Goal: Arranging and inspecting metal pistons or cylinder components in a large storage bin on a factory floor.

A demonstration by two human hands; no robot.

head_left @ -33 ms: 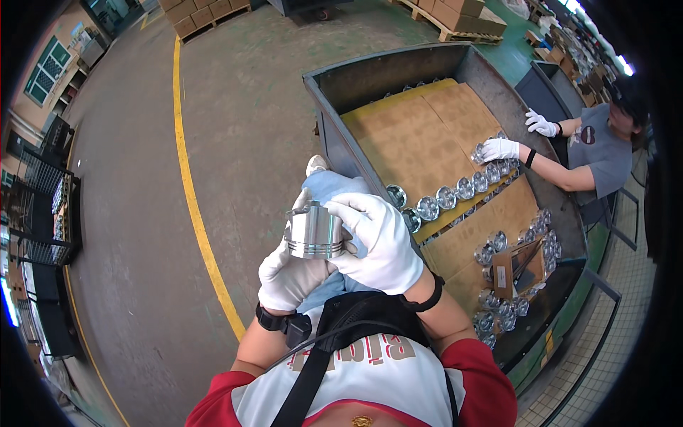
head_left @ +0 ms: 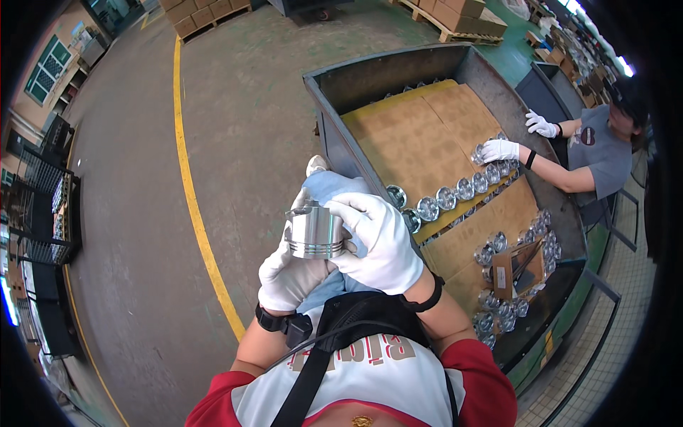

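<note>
A shiny metal piston [head_left: 313, 231] with ring grooves near its lower end is held up in front of my body. My left hand [head_left: 290, 279], in a white glove, cups it from the left and below. From the right my right hand [head_left: 378, 238], gloved too, grips its side with the fingers bent round it. Parts of the fingers behind the piston are hidden. To the right, a row of similar pistons [head_left: 446, 197] runs across the cardboard sheet [head_left: 420, 135] in a large grey metal bin [head_left: 341, 135].
A co-worker's gloved hand [head_left: 501, 149] touches pistons at the row's far end; the other hand [head_left: 541, 124] rests by the bin's rim. A small open carton [head_left: 504, 276] sits among several pistons at the bin's near end. A yellow line [head_left: 191, 192] crosses the floor at left.
</note>
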